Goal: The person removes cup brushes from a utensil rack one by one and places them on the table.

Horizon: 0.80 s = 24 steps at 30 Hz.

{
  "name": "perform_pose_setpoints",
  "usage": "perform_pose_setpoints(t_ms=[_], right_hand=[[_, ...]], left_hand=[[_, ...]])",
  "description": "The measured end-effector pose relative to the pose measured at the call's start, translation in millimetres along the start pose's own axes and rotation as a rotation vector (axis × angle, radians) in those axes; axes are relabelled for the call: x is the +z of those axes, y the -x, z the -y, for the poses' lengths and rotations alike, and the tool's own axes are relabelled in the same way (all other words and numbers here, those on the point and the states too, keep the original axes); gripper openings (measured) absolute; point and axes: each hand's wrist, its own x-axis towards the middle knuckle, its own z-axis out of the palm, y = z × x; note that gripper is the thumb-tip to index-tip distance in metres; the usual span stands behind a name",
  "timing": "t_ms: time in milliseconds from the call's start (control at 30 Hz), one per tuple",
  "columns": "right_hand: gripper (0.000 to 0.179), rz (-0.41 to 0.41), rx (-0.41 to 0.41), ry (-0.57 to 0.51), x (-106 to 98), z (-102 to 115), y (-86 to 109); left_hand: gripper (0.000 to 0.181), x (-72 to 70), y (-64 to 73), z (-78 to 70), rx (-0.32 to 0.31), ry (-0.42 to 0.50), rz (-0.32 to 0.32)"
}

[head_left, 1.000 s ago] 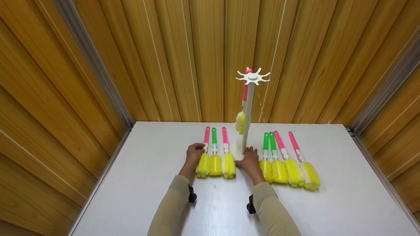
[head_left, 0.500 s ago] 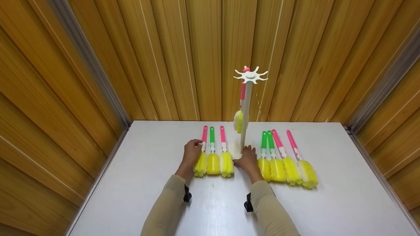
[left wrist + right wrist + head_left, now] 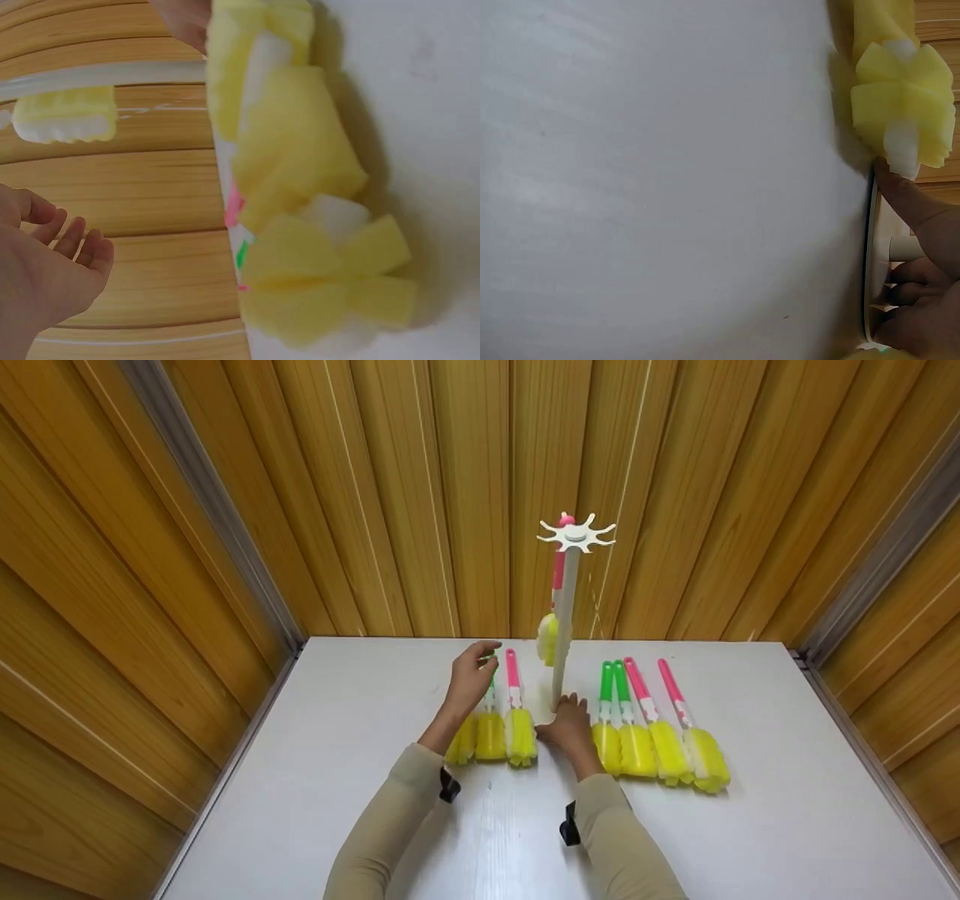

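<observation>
My left hand is raised over the left group of bottle brushes, partly hiding a green-handled brush. In the left wrist view its fingers bend loosely with nothing between them. My right hand rests on the white base of an upright rack. Its thumb lies at the base edge, below a yellow sponge head, with the other fingers spread near the pole. A pink-handled brush hangs from the rack's hooked top, on its far side.
Several bottle brushes with green and pink handles, such as a pink-handled brush, lie right of the rack. A pink-handled brush lies just left of it. The white table ends at a wood-patterned wall.
My left hand has left the leftmost brush's handle, moving up and to the right over the neighbouring brushes. My right hand has stayed on the rack's base.
</observation>
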Motion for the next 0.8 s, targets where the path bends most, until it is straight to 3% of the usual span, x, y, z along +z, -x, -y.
perform_pose_setpoints(t_ms=[267, 433, 800], right_hand=[[0.095, 0.034, 0.040, 0.037, -0.4, -0.3, -0.9], [0.096, 0.062, 0.041, 0.061, -1.1, 0.3, -2.1], [0.090, -0.005, -0.065, 0.079, -2.1, -4.1, -0.7]], left_hand=[[0.030, 20.1, -9.2, -42.1, 0.056, 0.168, -0.010], [0.032, 30.1, -18.7, -55.2, 0.083, 0.213, -0.006], [0.035, 53.5, -35.9, -77.6, 0.157, 0.277, 0.012]])
